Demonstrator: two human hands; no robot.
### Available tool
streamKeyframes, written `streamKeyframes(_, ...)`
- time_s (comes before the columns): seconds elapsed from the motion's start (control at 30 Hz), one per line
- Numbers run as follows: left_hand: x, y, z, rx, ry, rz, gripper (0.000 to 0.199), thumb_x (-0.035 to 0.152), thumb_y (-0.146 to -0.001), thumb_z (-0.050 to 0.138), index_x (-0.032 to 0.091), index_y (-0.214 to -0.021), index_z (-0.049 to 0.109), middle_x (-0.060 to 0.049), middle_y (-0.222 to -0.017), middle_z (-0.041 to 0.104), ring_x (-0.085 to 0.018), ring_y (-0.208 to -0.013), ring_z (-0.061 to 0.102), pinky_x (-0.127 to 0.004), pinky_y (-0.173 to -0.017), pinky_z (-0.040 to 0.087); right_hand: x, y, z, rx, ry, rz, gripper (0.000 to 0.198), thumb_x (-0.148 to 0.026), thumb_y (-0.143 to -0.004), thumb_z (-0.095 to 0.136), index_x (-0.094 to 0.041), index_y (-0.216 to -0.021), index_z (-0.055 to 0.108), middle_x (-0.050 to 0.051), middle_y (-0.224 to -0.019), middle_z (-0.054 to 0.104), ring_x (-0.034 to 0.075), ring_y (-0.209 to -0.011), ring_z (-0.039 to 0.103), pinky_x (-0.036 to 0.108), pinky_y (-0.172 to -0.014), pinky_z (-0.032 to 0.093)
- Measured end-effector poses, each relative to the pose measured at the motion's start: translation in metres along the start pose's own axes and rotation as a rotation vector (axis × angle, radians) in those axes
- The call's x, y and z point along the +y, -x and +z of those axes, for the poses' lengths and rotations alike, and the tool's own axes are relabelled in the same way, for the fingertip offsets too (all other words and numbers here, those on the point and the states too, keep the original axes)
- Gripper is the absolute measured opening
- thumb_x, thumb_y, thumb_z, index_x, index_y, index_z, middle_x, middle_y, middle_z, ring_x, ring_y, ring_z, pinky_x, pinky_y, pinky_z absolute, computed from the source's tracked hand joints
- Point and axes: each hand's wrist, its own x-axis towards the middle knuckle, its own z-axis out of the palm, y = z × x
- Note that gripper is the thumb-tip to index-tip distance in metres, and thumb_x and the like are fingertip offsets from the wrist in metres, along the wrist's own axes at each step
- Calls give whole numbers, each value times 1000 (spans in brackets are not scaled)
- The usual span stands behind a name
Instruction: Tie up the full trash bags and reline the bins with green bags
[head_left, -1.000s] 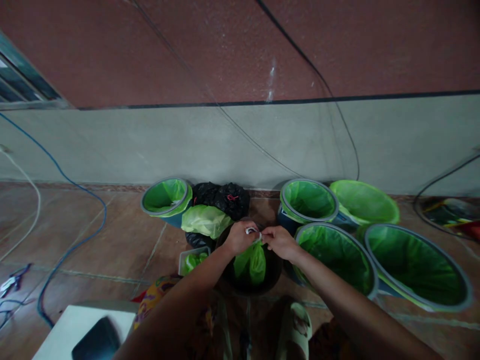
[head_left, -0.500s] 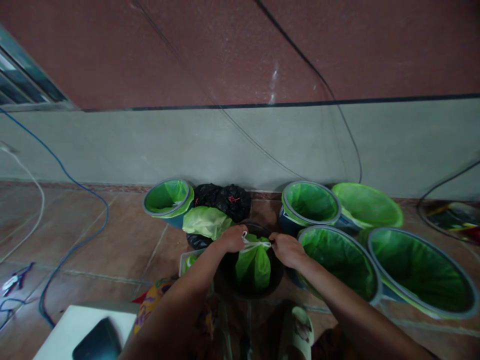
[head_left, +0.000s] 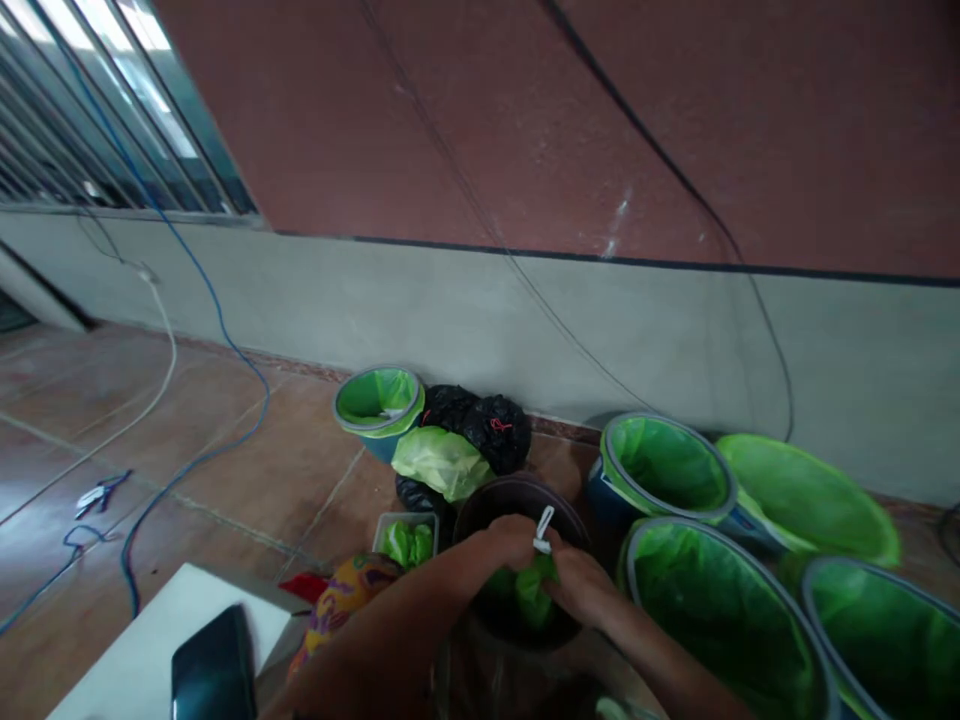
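Observation:
A green garbage bag with a white drawstring is gathered at its neck inside a dark round bin. My left hand is closed at the left of the neck, by the drawstring. On the right side of the same neck, my right hand is closed too, almost touching the left. A white loop of the drawstring sticks up between them. My fingertips are partly hidden, and the lower part of the bag is in shadow.
Green-lined bins stand close on the right; another lined bin is by the wall. Black bags and a pale green bag lie beyond. A tub, a phone on a white box and a blue cable are left.
My hands were apart, stretching the white drawstring sideways; now they are together at the bag's neck. The bag sits lower in the bin, and my view has turned left.

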Motion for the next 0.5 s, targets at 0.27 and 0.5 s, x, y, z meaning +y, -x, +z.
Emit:
streamKeyframes(0.27, 14, 5, -46, 70, -118, 154, 13, 20, -78, 57, 20, -76, 70, -5, -78, 72, -20, -70, 64, -27, -61, 48, -6, -10, -15, 126, -244, -129, 36, -25, -70, 52, -21, -105, 63, 8, -95, 72, 25, -92, 67, 34, -82, 49)
streamKeyframes(0.5, 32, 32, -83, 317, 149, 168, 26, 24, -86, 50, 14, -67, 66, -1, -64, 65, -11, -61, 56, -21, -59, 43, -32, 0, -36, 206, -771, -10, 8, -27, -59, 47, -21, -59, 53, -2, -51, 57, 16, -49, 54, 26, -48, 40)
